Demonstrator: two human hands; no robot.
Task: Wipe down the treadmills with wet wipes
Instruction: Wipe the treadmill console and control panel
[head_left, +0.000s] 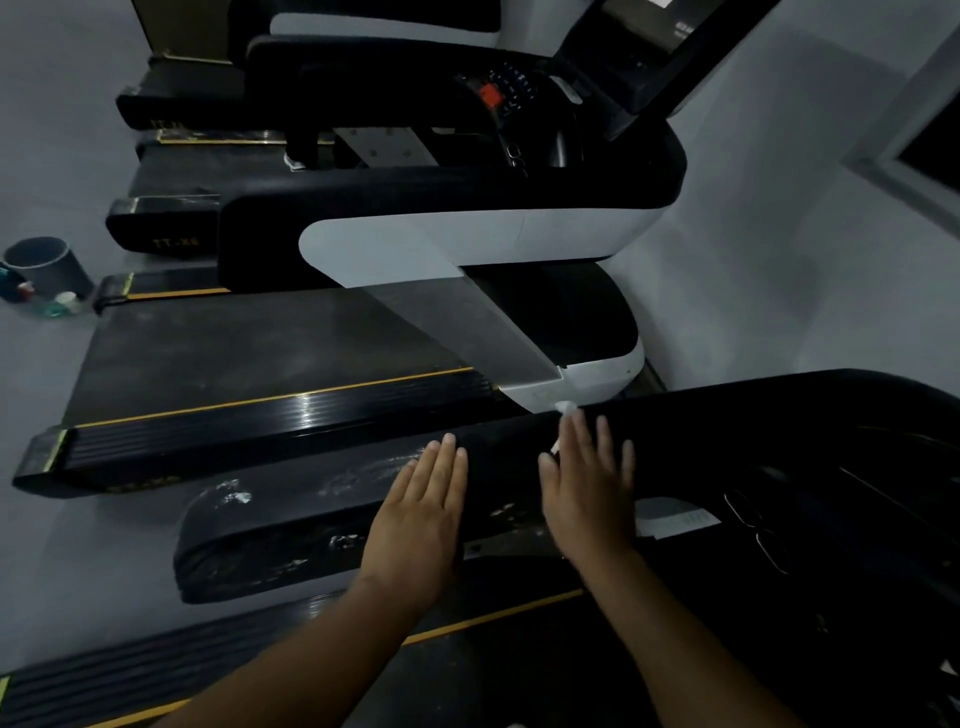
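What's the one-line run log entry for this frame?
stage: wiping handrail | left hand: flat on handrail | right hand: flat, pressing wet wipe on handrail | residue: white smears left of hands

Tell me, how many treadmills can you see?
4: the nearest under both hands, the next beside it, a third behind that, and a fourth farthest back. More may be hidden.

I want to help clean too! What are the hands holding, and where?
The right hand lies flat on the black armrest, pressing a white wipe beneath it; only bits peek out past the fingers. The left hand lies flat, holding nothing.
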